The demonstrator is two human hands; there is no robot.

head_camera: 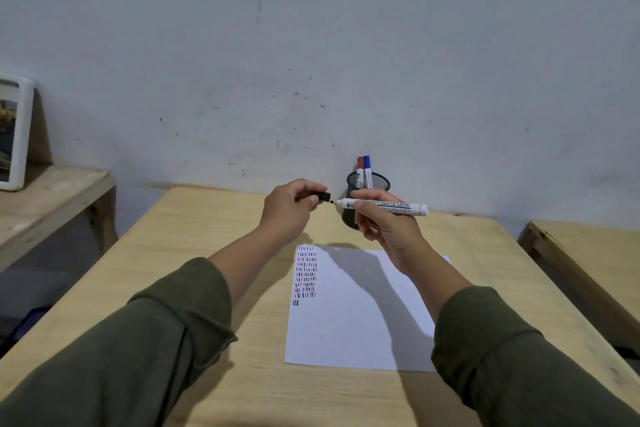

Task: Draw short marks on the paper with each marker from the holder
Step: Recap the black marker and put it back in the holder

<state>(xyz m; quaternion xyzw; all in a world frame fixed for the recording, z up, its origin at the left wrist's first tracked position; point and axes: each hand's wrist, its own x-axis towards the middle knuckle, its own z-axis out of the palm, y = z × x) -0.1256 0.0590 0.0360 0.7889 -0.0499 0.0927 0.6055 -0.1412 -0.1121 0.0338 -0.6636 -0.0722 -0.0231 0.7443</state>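
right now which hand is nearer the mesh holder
Right. The right hand overlaps the mesh holder in this view; the left hand sits off to its left.

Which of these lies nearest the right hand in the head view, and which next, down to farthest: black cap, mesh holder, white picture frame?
From the right hand:
1. Mesh holder, just behind the hand, by the wall.
2. Black cap, to its left, pinched in the left hand.
3. White picture frame, far left on the side shelf.

I count three markers: one white-barrelled marker (384, 207) uncapped, a red marker (360, 168) and a blue marker (367, 166). One cap (322, 196), one holder (375, 184), one paper (356, 315).
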